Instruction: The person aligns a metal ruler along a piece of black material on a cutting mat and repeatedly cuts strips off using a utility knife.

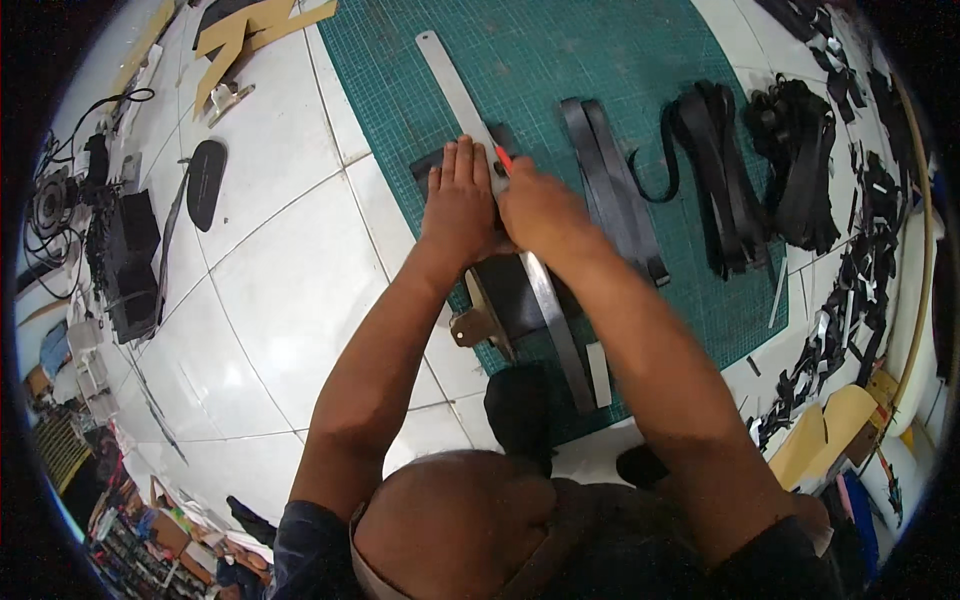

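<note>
Head view: you are bent over a white tiled floor [290, 270], working on a green cutting mat [600, 60].
Left hand: your left hand [458, 205] lies flat, fingers together, pressing the long metal ruler [470, 110] onto a dark leather piece [435, 165].
Right hand: your right hand [540, 210] is closed around a red-tipped cutter [503, 160], set just beside the ruler's edge.
Mat: cut black strips [610, 170] lie right of your hands, with bundled straps [795, 165] further right.
Floor: cardboard patterns [250, 30] lie at the top left, black offcuts [850, 290] along the right, and cluttered tools and cables [90, 230] at the left.
</note>
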